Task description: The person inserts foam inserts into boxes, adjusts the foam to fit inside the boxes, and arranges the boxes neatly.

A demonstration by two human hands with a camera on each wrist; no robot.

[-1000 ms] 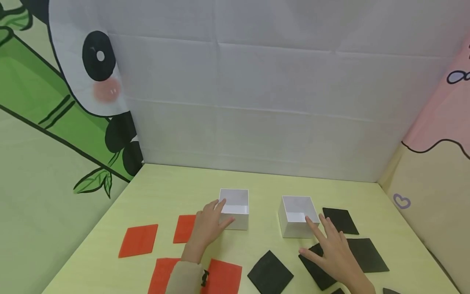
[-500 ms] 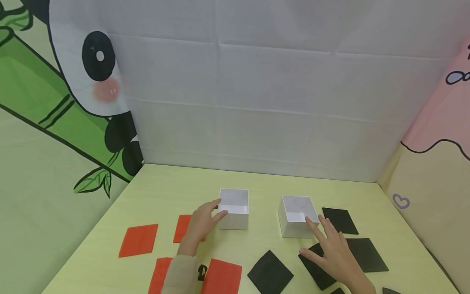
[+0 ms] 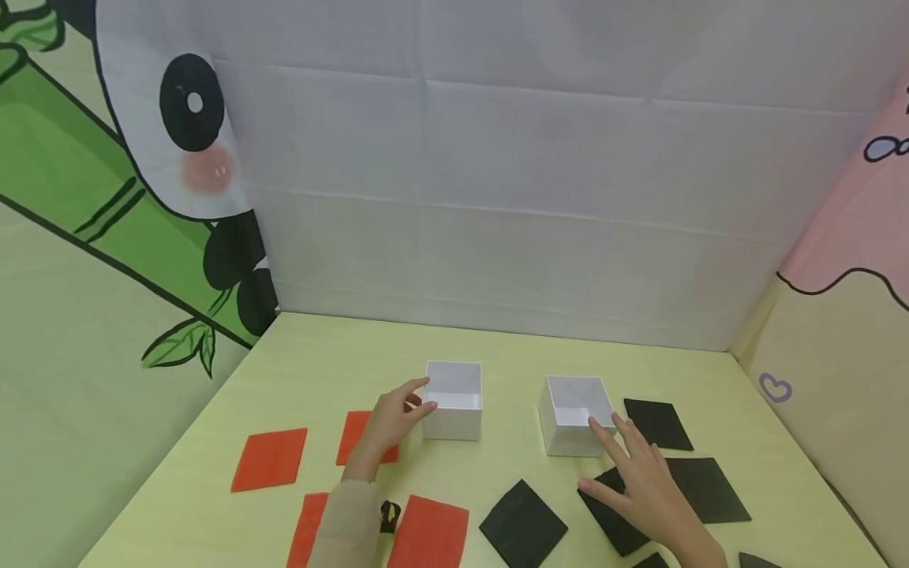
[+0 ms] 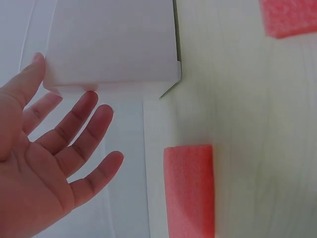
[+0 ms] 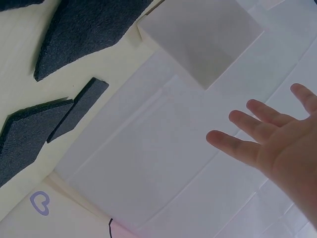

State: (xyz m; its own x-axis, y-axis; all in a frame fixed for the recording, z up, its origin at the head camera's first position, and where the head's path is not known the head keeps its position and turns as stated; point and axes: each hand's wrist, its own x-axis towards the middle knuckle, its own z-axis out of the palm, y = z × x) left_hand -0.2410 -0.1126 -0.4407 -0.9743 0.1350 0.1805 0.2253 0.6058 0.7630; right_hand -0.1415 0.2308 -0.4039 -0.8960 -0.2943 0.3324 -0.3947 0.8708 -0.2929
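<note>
My left hand (image 3: 390,420) is at the left side of an open-topped white box (image 3: 453,424). In the left wrist view, the thumb touches the box's (image 4: 114,42) rim near a corner, and the other fingers lie loosely bent along its side. My right hand (image 3: 639,489) hovers with spread fingers in front of a second white box (image 3: 577,442), above a black foam square (image 3: 618,525). Nothing is between its fingers in the right wrist view, where the box (image 5: 203,39) stands apart from them. The visible parts of both boxes' insides hold nothing.
Red foam squares (image 3: 270,460) lie on the left of the pale yellow table (image 3: 511,351), some partly behind the left arm. More black foam squares (image 3: 524,525) lie at the centre and right. A white cloth backdrop (image 3: 497,197) and printed side walls enclose the table.
My left hand has moved slightly left and its fingers have drawn in at the white box's left side. The right hand and both boxes have stayed in place.
</note>
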